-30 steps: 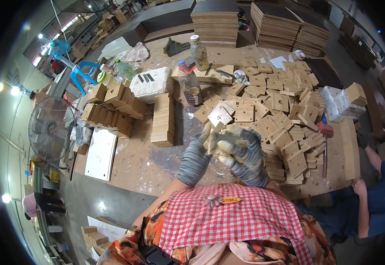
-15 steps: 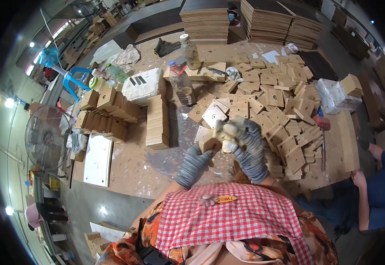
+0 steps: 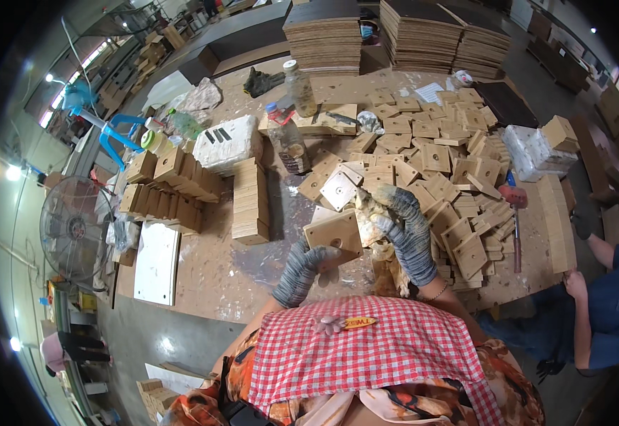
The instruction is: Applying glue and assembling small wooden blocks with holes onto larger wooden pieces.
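My left hand [image 3: 299,271], in a grey knitted glove, grips a square wooden block [image 3: 336,233] by its lower left side, thumb on its face. The block is tilted so that its broad face with small holes shows. Right of it, my right hand [image 3: 409,234], gloved the same way, is closed around a crumpled, stained pale rag [image 3: 370,219]. The rag hangs beside the block's right edge; whether they touch I cannot tell. Just beyond my hands lies a big loose heap of similar wooden blocks [image 3: 436,157]. A paler square plate [image 3: 339,189] rests at its near left.
Left stand rows of blocks [image 3: 174,206] and a neat block stack [image 3: 251,206]. Behind are a white wrapped bundle [image 3: 228,142] and two bottles [image 3: 289,145]. A red-headed hammer [image 3: 515,220] lies right, near another person [image 3: 600,298]. A fan [image 3: 75,231] stands at far left.
The block has turned from edge-on to showing its broad face. My right hand with the rag has shifted a little to the right, away from the block's face.
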Motion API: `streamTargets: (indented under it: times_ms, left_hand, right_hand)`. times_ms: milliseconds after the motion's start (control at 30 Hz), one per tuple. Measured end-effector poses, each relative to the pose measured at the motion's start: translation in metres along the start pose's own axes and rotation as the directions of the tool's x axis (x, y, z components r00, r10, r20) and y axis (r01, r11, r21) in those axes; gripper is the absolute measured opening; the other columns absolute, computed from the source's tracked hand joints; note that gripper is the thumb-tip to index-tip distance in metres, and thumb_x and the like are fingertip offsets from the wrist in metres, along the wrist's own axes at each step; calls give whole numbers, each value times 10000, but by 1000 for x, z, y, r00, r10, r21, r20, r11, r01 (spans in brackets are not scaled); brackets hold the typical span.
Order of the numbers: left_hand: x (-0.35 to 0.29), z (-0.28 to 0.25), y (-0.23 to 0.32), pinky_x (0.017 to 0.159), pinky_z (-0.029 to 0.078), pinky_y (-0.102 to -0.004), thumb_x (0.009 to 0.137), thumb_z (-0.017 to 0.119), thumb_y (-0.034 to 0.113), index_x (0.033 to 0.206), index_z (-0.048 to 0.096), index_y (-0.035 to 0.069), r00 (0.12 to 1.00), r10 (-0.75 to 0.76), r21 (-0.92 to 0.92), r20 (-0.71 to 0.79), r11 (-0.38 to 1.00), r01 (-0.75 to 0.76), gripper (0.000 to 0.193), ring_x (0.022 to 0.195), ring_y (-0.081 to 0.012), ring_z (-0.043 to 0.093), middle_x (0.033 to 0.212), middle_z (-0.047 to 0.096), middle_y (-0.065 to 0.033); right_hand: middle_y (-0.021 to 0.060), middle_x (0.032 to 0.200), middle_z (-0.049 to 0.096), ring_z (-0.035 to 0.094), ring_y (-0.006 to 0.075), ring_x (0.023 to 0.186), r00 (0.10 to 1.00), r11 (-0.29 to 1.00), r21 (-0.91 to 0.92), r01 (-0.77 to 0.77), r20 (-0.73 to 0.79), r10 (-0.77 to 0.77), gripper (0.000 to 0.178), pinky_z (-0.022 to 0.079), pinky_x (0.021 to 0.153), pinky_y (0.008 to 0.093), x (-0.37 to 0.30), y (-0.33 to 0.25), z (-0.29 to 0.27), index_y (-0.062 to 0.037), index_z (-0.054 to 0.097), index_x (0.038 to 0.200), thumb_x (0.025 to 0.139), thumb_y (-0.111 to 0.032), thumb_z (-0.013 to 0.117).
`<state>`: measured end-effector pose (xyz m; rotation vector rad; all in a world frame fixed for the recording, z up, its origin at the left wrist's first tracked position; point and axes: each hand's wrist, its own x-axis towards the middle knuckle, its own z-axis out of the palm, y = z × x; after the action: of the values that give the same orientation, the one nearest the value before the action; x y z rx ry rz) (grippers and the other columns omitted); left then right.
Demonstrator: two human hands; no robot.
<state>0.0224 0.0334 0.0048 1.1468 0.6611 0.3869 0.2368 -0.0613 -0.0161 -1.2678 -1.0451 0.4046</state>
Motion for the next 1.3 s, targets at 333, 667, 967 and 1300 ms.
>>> streamTargets:
  times_ms: [333, 667, 967, 1300]
  left_hand:
    - [2, 23, 14, 385, 432, -251, 886, 676, 374, 1059, 596, 10, 968, 14, -117, -252, 992, -45, 411, 435, -139, 558, 694, 636, -82]
    - [8, 0, 16, 372, 407, -233, 866, 675, 325, 1073, 610, 14, 984, -11, -298, -175, 953, -42, 379, 420, -141, 544, 742, 661, -78]
    - [1, 5, 20, 356, 426, -247, 825, 669, 261, 1032, 624, -48, 995, -66, -118, -78, 991, 56, 374, 423, -155, 576, 728, 653, -97]
    - [0, -1, 1, 319, 425, -251, 791, 630, 206, 1086, 601, -105, 994, -34, -206, -103, 978, 12, 429, 379, -180, 560, 711, 668, -146]
  right_hand:
    - [87, 1292, 586, 527, 223, 1230, 980, 980, -129, 151, 147, -132, 315, 429, 1053, 364, -3, -20, 11, -81, 698, 1176, 868, -128, 740]
    - [80, 1389, 441, 468, 239, 1319, 954, 991, 45, 124, 271, -131, 320, 413, 1105, 361, -34, -21, 6, -84, 693, 1195, 878, -55, 711]
    - [95, 1310, 523, 515, 245, 1236, 973, 976, -88, 199, 136, -186, 331, 467, 1026, 365, -10, -24, 4, -99, 690, 1206, 877, -115, 728]
    - [100, 1297, 561, 510, 241, 1230, 994, 991, -83, 105, 9, -105, 336, 412, 1073, 358, 6, -34, -9, -82, 686, 1209, 878, -137, 709]
